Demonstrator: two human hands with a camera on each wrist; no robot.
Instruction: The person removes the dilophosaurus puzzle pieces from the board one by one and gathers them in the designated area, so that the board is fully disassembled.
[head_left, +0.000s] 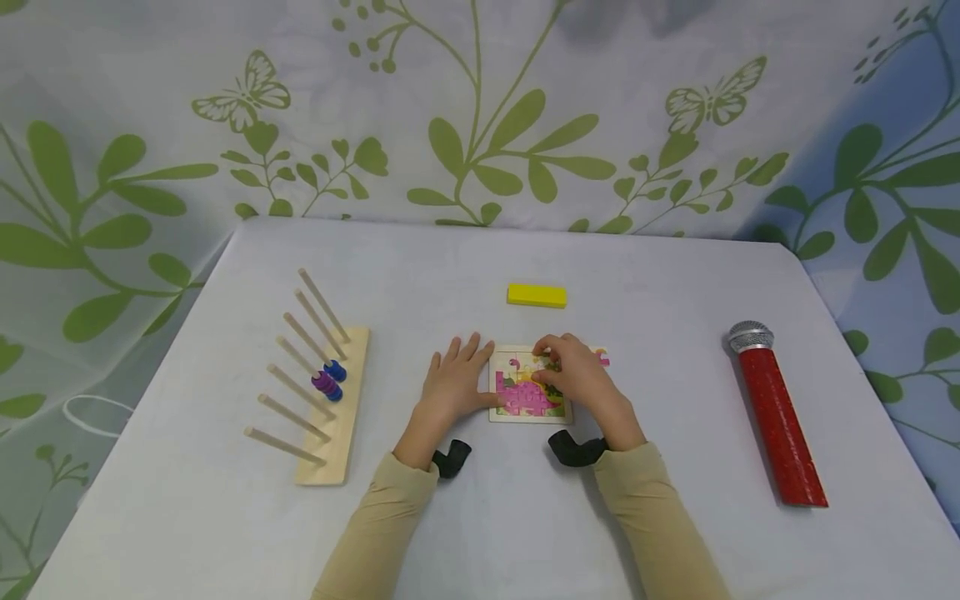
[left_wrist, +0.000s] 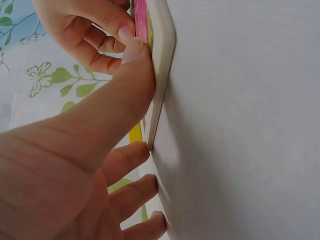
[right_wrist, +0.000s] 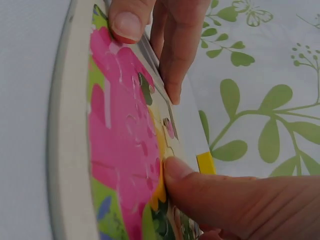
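A jigsaw puzzle with a pink dinosaur picture lies flat in a pale wooden frame. My left hand spreads its fingers beside the frame's left edge. Its thumb rests on the lower-left part of the puzzle. Over the upper right bends my right hand, its thumb and forefinger pinching a puzzle piece that the fingers mostly hide. Just past that hand, a loose pink-and-white puzzle piece shows partly.
A yellow block lies behind the puzzle. To the left stands a wooden peg board with several slanting pegs and blue and purple beads. A red microphone with a silver head lies at the right. Black curved devices sit at both wrists.
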